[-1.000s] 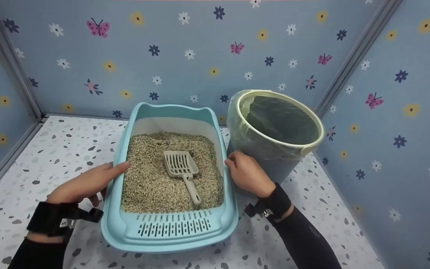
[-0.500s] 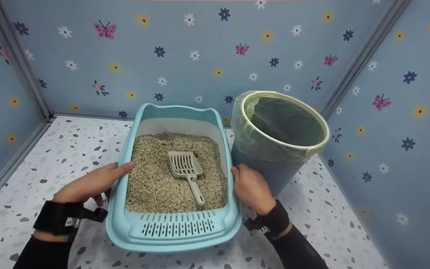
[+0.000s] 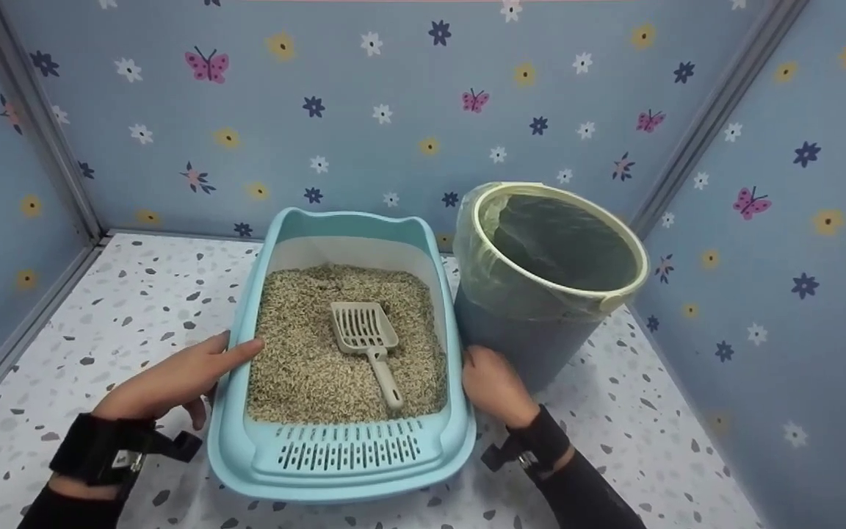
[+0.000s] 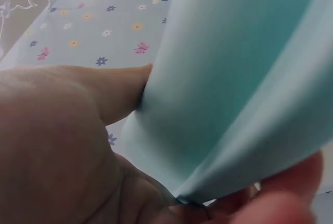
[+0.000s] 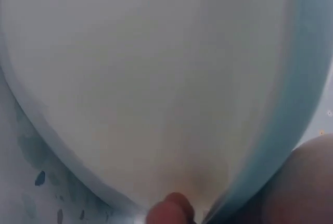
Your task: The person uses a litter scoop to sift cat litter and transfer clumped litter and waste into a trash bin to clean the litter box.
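In the head view a light-blue litter box (image 3: 341, 486) stands on the speckled surface, filled with brown grainy litter (image 3: 305, 367). A beige slotted litter scoop (image 3: 366, 338) lies on the litter, its handle pointing toward me. My left hand (image 3: 173, 378) grips the box's left rim, thumb over the edge; the left wrist view shows curled fingers (image 4: 296, 187) under the rim. On the opposite side, my right hand (image 3: 496, 386) holds the right rim, most of its fingers hidden in the head view. The right wrist view shows a fingertip (image 5: 171, 211) against the box's pale wall.
A grey-blue bin (image 3: 533, 345) with a cream rim and a translucent yellowish liner (image 3: 500, 286) stands close to the box's right side, just beyond my right hand. Flower-patterned panels (image 3: 364, 88) enclose the back and both sides of the speckled surface (image 3: 151, 294).
My right hand has slid along the box's right side toward me. The left hand keeps its place on the rim, and the scoop lies unmoved on the litter. The camera view has shifted slightly.
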Demonstrator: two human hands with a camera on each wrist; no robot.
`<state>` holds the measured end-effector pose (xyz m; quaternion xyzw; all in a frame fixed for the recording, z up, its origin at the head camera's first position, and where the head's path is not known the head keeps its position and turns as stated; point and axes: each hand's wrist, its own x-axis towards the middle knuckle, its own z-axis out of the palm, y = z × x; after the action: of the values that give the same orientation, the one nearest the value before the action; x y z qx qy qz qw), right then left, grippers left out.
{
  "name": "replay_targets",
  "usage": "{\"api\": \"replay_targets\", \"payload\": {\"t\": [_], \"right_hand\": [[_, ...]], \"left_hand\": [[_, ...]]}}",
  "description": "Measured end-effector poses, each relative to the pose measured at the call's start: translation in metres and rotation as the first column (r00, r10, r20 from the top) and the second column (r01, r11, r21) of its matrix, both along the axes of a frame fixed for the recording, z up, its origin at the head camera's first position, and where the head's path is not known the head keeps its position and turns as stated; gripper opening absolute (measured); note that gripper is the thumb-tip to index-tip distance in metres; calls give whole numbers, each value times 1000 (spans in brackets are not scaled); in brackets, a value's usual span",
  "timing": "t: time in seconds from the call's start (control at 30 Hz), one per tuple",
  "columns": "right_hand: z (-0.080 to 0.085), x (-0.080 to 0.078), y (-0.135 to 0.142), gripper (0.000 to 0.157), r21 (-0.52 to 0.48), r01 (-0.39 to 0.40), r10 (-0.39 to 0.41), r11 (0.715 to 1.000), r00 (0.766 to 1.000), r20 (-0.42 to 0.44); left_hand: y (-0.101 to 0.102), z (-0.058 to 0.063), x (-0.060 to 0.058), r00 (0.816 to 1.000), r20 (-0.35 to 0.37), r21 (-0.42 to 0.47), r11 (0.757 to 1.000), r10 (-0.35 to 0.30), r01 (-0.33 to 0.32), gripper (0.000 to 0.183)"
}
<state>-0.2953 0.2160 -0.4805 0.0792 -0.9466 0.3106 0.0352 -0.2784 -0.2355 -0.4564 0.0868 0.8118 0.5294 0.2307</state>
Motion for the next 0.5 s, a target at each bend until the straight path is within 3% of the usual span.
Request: {"api": "replay_targets", "payload": {"t": [0.23,0.5], "right_hand": [[-3,0,0,38,-103,-18,19,994,1000,4],[-33,-15,7,40,-135,2,-3,991,1000,-12]], "left_hand": [[3,-7,5,999,18,22,999,31,-32,83],[5,-6,19,1000,-1,22,999,-30,30,89]]}}
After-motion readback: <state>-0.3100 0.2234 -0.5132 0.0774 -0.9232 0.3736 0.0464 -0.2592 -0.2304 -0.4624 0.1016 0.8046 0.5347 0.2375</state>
